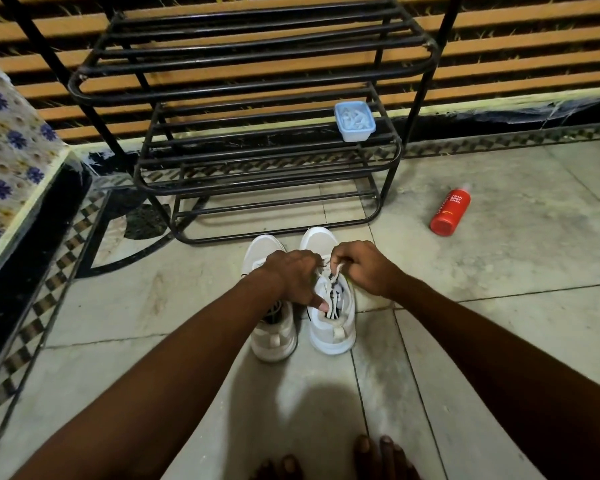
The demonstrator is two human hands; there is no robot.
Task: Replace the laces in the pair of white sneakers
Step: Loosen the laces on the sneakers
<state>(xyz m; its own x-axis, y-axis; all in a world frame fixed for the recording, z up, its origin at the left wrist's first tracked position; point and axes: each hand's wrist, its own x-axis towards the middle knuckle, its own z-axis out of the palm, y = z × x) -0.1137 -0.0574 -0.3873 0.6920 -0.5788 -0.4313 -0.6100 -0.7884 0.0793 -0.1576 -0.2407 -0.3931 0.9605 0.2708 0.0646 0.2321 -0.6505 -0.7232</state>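
Two white sneakers stand on the floor [499,323] before a rack [243,84]. Right hand [361,266] pinches a lace [336,271] on one sneaker [333,327]. Left hand [293,275], curled, presses its tongue, its grip unclear. Lacing seems unfinished. The other sneaker [274,337] likely waits.

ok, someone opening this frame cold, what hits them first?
Dead centre, both hands are on the right sneaker of the white pair: the right hand pinches a lace pulled up from it, and the left hand lies over its eyelets, grip hidden. Behind stands a black shoe rack with a blue tub on it; a red bottle lies on the floor to the right.
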